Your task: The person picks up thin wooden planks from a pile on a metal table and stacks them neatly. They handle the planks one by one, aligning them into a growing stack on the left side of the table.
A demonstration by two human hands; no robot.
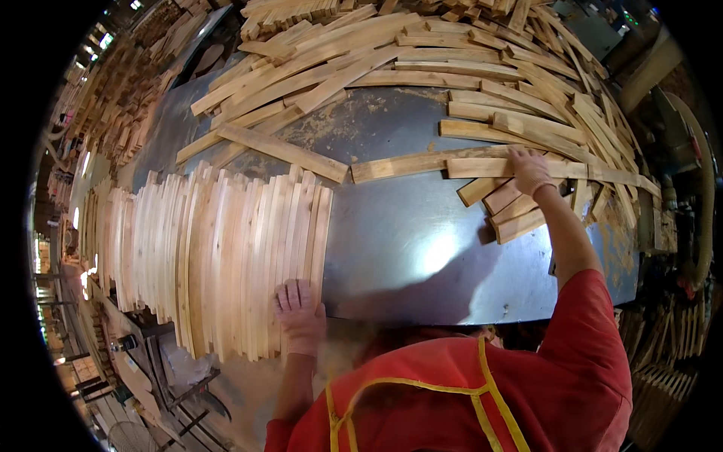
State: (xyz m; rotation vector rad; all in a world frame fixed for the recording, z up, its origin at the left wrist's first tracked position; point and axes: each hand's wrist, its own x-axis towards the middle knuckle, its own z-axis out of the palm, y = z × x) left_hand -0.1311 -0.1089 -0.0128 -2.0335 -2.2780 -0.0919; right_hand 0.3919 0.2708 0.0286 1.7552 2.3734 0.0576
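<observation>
My right hand (532, 173), in a pale pinkish glove, reaches over a wooden strip (478, 168) on the right side of the metal table, its fingers bent over the strip's far edge. The strip lies across several shorter pieces. Down at the left, my left hand (300, 313), gloved alike, rests with fingers extended on the near end of a row of wooden strips (248, 248). Those strips stand closely side by side, and the thumb lies along the row's right edge. Beyond my right hand, a longer strip (407, 164) lies crosswise on the table.
The metal tabletop (392, 248) shows sawdust farther back. Loose strips (444, 79) pile up along its far and right sides. A hose (704, 196) hangs at the far right. More stacked wood (113, 105) stands to the left, with a small stand (181, 377) below it.
</observation>
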